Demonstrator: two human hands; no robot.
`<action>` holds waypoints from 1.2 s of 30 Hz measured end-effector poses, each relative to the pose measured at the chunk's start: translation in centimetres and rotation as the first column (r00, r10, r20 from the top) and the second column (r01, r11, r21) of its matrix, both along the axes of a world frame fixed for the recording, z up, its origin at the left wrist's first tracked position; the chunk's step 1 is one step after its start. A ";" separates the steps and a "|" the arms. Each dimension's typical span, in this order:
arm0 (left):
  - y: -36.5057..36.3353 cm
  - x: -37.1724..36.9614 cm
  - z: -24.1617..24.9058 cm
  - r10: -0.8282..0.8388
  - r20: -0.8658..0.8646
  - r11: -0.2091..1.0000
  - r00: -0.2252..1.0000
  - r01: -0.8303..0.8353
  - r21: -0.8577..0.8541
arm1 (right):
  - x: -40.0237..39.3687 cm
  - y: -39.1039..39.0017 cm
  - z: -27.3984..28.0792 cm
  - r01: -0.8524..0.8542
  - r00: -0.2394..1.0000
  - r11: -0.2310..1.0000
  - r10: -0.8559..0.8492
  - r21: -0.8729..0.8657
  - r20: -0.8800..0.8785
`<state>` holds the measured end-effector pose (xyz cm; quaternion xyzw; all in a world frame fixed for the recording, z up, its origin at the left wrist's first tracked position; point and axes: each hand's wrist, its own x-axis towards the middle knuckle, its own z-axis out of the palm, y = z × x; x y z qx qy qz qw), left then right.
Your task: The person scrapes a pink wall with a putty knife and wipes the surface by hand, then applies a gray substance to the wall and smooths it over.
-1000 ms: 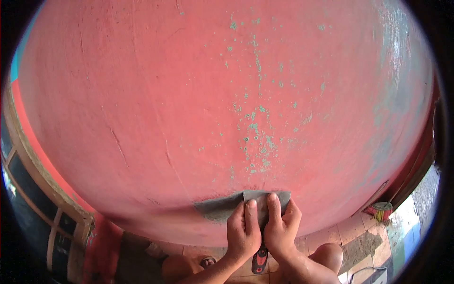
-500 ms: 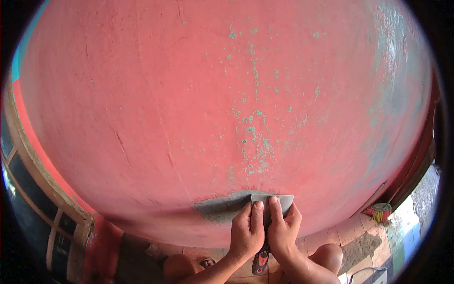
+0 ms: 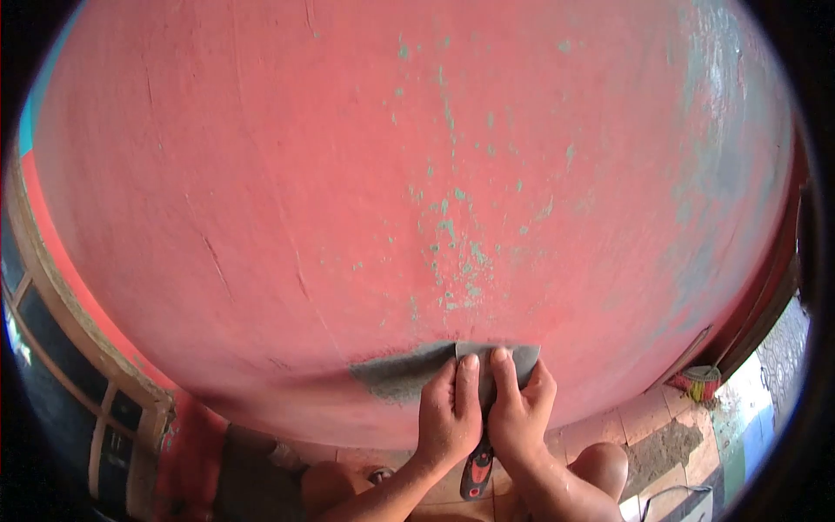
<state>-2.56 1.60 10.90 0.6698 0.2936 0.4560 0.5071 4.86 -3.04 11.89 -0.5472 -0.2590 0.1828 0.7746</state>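
Observation:
My left hand (image 3: 450, 415) and my right hand (image 3: 522, 407) grip a wide metal scraper (image 3: 525, 358) from both sides, thumbs side by side on its blade. The blade lies against the low part of a pink wall (image 3: 287, 217). Below my hands hangs the scraper's black and red handle (image 3: 476, 474). Left of the blade, a dark grey patch (image 3: 396, 374) shows on the wall, its upper edge rough. Green specks run up the wall above the blade.
A framed window (image 3: 104, 404) is at the left. Tiled floor (image 3: 622, 422) with a rough grey patch (image 3: 665, 452) runs along the wall's foot. At the right stands a broom (image 3: 698, 381) near a doorway. My knees show at the bottom.
The wall's marks have shifted slightly left and up in view. My hands and the scraper appear slightly higher and to the left, with the grip unchanged.

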 end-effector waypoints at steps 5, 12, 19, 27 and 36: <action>0.6 0.8 0.1 0.018 0.084 0.999 0.996 -0.021 0.025 | 0.5 0.5 0.8 -0.020 1.000 1.000 0.020 0.013 -0.006; 0.9 0.6 0.3 0.026 0.063 0.996 0.998 -0.031 0.087 | 0.4 0.7 0.7 -0.006 0.999 1.000 0.006 0.014 0.042; 0.8 0.5 0.5 0.052 0.065 0.989 0.997 -0.060 0.133 | 0.1 0.8 0.4 0.018 0.999 1.000 -0.018 0.017 0.032; 0.7 0.4 0.0 0.053 0.074 0.993 0.996 -0.060 0.097 | -0.2 0.7 0.4 0.009 1.000 1.000 -0.009 -0.005 0.029; 1.3 0.0 0.5 0.027 0.040 0.994 0.999 -0.031 0.105 | -0.2 0.9 1.0 -0.029 0.999 1.000 0.029 0.006 0.025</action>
